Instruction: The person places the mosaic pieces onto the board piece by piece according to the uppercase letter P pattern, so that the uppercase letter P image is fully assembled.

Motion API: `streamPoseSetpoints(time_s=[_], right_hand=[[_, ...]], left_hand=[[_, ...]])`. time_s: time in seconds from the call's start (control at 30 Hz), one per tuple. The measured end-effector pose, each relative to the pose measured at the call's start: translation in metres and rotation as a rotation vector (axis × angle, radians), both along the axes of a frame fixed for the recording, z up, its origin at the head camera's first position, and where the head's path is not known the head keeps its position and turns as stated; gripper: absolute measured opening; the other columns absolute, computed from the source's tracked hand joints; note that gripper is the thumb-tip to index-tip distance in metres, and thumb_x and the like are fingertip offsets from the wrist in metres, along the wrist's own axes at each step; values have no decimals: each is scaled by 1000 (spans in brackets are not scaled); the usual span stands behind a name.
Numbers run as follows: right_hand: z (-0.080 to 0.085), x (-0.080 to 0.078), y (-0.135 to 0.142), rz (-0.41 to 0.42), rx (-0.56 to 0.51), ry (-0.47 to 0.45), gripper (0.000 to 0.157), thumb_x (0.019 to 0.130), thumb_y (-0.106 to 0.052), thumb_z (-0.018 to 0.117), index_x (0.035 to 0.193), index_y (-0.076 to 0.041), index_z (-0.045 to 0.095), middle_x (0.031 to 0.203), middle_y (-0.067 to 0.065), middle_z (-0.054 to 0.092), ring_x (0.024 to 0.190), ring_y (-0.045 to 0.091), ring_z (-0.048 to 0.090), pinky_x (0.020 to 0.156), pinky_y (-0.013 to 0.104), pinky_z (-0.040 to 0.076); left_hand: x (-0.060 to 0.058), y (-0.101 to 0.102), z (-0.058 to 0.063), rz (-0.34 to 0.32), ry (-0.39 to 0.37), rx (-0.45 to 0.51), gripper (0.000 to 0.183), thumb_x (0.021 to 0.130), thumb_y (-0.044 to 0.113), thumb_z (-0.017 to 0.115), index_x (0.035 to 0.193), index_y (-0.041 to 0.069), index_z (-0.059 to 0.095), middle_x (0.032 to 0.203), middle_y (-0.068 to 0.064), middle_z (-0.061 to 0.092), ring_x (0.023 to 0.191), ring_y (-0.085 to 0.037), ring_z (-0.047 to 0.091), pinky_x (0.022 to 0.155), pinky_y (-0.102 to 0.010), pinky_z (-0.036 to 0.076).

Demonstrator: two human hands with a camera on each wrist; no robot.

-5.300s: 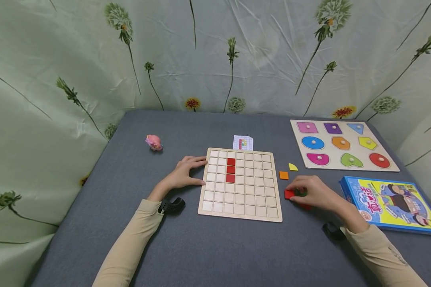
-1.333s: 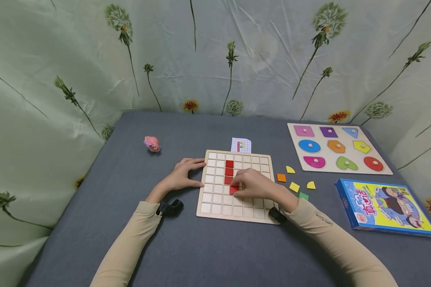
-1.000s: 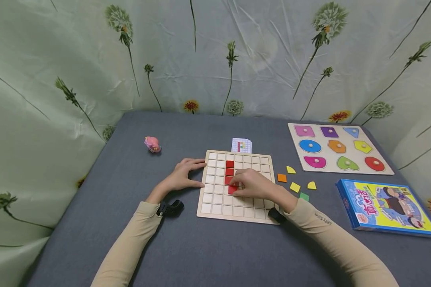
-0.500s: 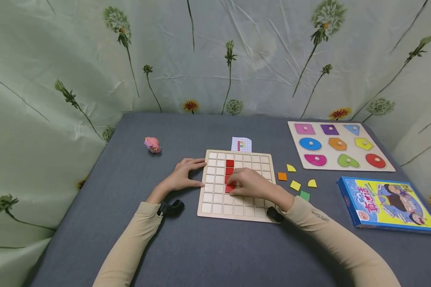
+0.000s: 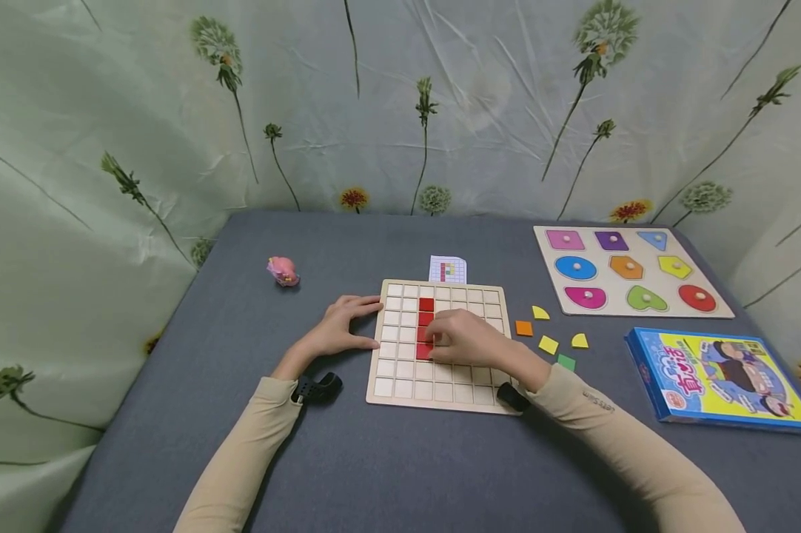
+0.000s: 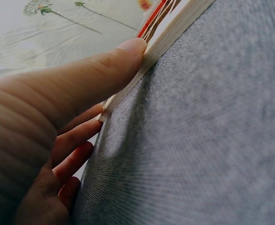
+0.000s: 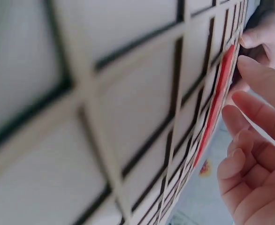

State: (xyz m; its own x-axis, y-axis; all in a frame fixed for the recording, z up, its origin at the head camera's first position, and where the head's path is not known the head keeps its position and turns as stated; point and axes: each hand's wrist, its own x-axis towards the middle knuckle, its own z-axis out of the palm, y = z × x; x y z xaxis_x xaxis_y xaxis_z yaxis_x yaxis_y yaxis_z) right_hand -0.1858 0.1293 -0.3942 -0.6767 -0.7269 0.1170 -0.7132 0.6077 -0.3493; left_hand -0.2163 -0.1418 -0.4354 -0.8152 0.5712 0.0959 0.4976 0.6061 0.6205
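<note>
A wooden grid board (image 5: 440, 404) lies on the grey cloth, with a column of red square tiles (image 5: 425, 318) in its cells. My left hand (image 5: 337, 327) steadies the board's left side; in the left wrist view the thumb (image 6: 123, 58) touches the board edge (image 6: 168, 40). Over the middle of the board is my right hand (image 5: 470, 339), loosely curled, fingertips just right of the lowest red tile (image 5: 423, 352). From the right wrist view, its fingers (image 7: 248, 105) stand slightly off the red tiles (image 7: 217, 103) and hold nothing.
Right of the board lie an orange square (image 5: 523, 328), a green square (image 5: 565, 362) and several yellow pieces (image 5: 548, 344). A pattern card (image 5: 448, 269) sits behind the board. Farther right are a knobbed shape puzzle (image 5: 600, 309) and a blue-yellow box (image 5: 727, 381). A pink toy (image 5: 283, 271) stands left.
My right hand has brought a red square from the right side to the board. The tile shifted left into the column's lowest cell, and the fingers came off it. My left hand stayed.
</note>
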Motion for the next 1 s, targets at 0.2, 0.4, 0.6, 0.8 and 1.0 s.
streamPoseSetpoints(time_s=[0.2, 0.4, 0.6, 0.8, 1.0], right_hand=[[7, 1, 18, -11, -3, -16, 13, 82, -17, 71, 94, -11, 72, 85, 0, 67, 73, 10, 57, 69, 24, 46], [9, 0, 36, -7, -8, -1, 10, 82, -12, 69, 92, -8, 72, 85, 1, 68, 69, 11, 55, 65, 21, 44], [10, 3, 53, -21, -24, -12, 11, 82, -11, 70, 92, -8, 72, 82, 0, 65, 66, 10, 49, 61, 20, 40], [13, 7, 70, -59, -47, -46, 14, 82, -13, 70, 95, -8, 72, 86, 1, 67, 68, 5, 48, 61, 19, 42], [14, 12, 84, -67, -38, -68, 15, 82, -10, 71, 96, -7, 72, 90, 4, 69, 65, 3, 46, 60, 18, 41]], left_hand=[[-1, 0, 0, 11, -9, -2, 70, 75, 27, 78, 136, 7, 50, 146, -12, 43, 129, -33, 36, 101, -55, 23], [-1, 0, -2, 11, -13, 0, 70, 75, 27, 78, 136, 8, 50, 146, -12, 43, 130, -32, 35, 102, -55, 23], [-2, 0, -4, 7, 10, 1, 69, 75, 27, 78, 136, 8, 51, 145, -13, 44, 128, -33, 37, 100, -56, 24], [-2, 0, -3, 2, -2, 12, 69, 75, 26, 78, 136, 7, 51, 146, -14, 44, 128, -34, 36, 101, -57, 23], [-2, 1, -3, 3, -22, -3, 71, 75, 27, 78, 137, 7, 49, 147, -13, 41, 129, -34, 35, 102, -57, 21]])
